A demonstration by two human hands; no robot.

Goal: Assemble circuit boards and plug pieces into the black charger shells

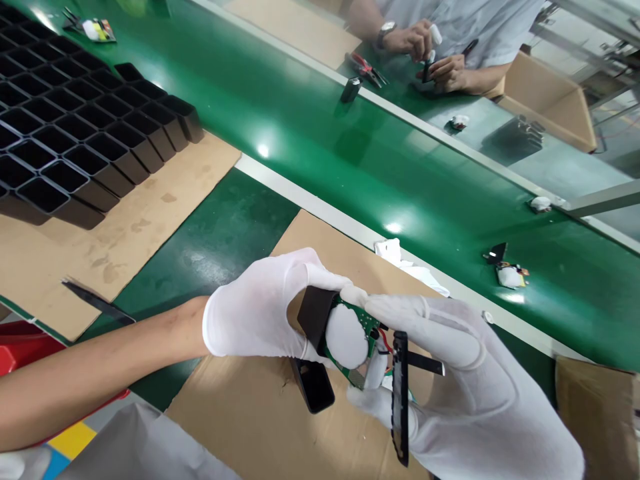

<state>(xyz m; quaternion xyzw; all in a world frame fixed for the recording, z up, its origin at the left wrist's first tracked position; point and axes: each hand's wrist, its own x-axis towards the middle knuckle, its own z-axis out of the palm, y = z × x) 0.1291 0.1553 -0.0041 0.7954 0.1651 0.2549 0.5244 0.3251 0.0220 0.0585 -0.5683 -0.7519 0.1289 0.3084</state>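
My left hand (260, 303), in a white glove, grips an open-ended black plastic housing (315, 312) above the cardboard. My right hand (475, 373), gloved too, pinches a green circuit board (356, 379) by its edges at the housing's mouth. A round white pad (346, 337) covers much of the board. Red and black wires (385, 340) run toward a black end panel (400, 400), which stands on edge beside my right fingers. Below my left hand, another black housing (317, 390) lies on the cardboard sheet (270, 407). How deep the board sits inside the housing is hidden.
Rows of black housings (95, 170) stand on cardboard at the left, with tweezers (97, 303) nearby. A green belt (320, 147) crosses behind, carrying board assemblies (511, 275). White cloth (410, 267) lies at its near edge. Across it, another person's hands (425, 60) work near red-handled pliers (367, 69).
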